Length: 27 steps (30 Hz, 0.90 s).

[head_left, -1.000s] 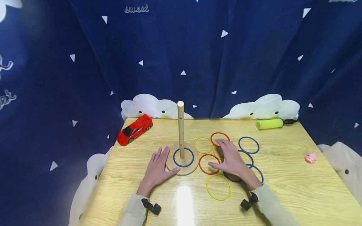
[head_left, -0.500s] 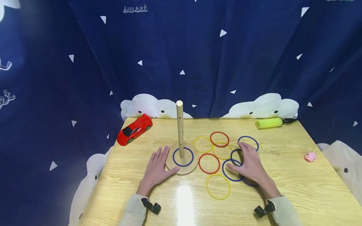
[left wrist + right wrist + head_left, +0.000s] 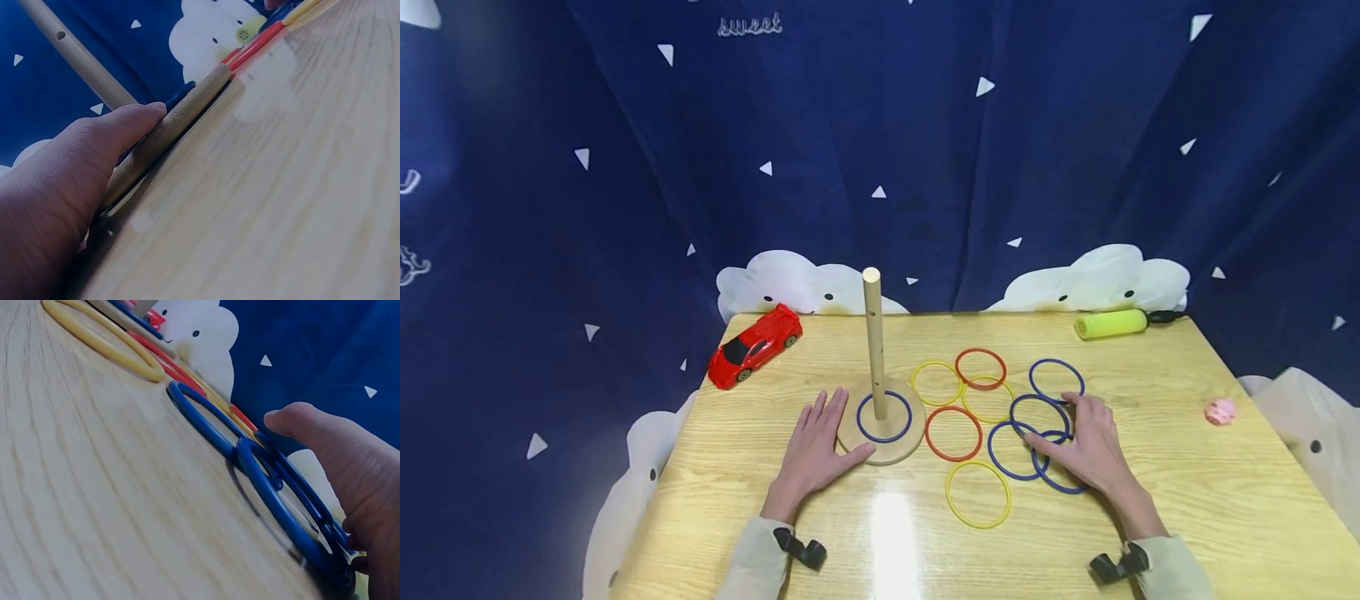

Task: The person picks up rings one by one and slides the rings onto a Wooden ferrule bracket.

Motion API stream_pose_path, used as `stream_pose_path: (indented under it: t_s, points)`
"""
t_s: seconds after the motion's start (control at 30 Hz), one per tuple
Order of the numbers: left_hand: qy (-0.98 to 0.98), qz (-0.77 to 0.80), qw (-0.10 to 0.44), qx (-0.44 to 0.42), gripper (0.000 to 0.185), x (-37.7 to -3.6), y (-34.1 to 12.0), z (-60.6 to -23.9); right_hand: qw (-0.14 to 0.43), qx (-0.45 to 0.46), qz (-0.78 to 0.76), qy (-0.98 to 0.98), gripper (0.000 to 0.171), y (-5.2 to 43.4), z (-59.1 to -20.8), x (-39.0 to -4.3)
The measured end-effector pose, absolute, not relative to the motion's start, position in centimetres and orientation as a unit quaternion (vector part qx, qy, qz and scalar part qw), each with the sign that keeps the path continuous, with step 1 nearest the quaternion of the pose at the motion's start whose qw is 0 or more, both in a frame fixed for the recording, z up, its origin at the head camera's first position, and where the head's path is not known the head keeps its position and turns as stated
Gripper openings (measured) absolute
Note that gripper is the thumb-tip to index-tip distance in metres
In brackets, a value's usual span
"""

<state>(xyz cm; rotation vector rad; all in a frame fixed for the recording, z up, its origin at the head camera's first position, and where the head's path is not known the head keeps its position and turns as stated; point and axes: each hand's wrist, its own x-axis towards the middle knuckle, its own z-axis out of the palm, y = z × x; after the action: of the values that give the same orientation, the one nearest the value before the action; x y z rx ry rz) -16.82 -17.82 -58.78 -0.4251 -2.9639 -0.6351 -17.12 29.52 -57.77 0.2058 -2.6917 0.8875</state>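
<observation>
In the head view a round wooden base (image 3: 898, 454) carries an upright post (image 3: 875, 342). One blue ring (image 3: 912, 417) lies on the base around that post. My left hand (image 3: 816, 454) rests at the base's left edge, fingers extended. Its thumb (image 3: 128, 128) lies over the rim in the left wrist view. To the right, several overlapping blue rings (image 3: 990, 450) lie flat on the table. My right hand (image 3: 1093, 450) hovers over their right side, thumb and fingers apart. The right wrist view has its thumb (image 3: 306, 425) raised above the rings, other fingertips low beside a blue ring (image 3: 281, 515).
Red rings (image 3: 953, 460) and yellow rings (image 3: 977, 527) lie between the base and the blue ones. A red toy car (image 3: 756, 346) sits at back left, a yellow-green pump (image 3: 1112, 324) at back right. A small pink toy (image 3: 1221, 412) is near the right edge.
My right hand has moved right, from over the red and yellow rings to the blue ones. Some blue rings have shifted slightly and overlap differently. My left hand has stayed at the base.
</observation>
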Motion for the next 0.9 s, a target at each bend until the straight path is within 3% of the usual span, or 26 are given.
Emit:
stream_pose_path:
  t_s: [0.9]
  points:
    - [-0.967, -0.207, 0.045, -0.143, 0.11, -16.8, -17.9, -58.9, 0.144, 0.071, 0.27, -0.949, 0.1, 29.5, -58.8, -17.2]
